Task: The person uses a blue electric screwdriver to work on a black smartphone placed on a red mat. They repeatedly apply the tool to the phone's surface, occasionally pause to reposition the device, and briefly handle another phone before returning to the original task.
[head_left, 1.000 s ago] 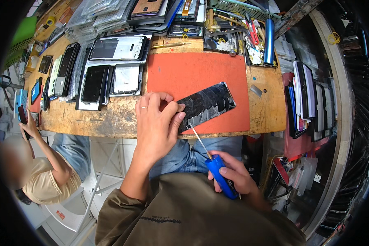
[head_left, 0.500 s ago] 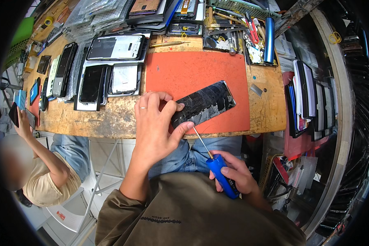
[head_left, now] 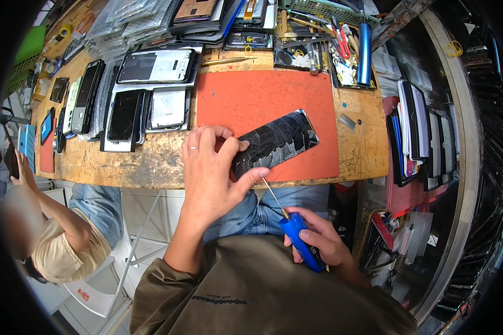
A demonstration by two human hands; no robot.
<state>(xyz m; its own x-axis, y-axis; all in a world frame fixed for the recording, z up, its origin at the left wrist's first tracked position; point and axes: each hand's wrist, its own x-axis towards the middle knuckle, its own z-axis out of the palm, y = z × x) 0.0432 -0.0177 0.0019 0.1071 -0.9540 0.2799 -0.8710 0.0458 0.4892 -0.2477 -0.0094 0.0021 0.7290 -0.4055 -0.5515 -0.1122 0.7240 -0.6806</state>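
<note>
Head view: cracked phone [head_left: 279, 137] is lying slanted on red mat [head_left: 262, 95], near bench [head_left: 123, 164] edge. Left hand [head_left: 211, 167] is resting on its left end, seemingly steadying it; thumb is standing apart from forefinger, cannot tell if pinching. Right hand [head_left: 325, 244] is wrapping fingers around blue tool [head_left: 292, 226], likely for aiming its thin rod phoneward.

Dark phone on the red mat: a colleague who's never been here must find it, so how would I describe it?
On the wooden workbench, find the red mat. Slanting across its near part, with one end at the person's left hand, lies the dark phone. Unlike the phones to the left, its face shows jagged grey patches.
</note>
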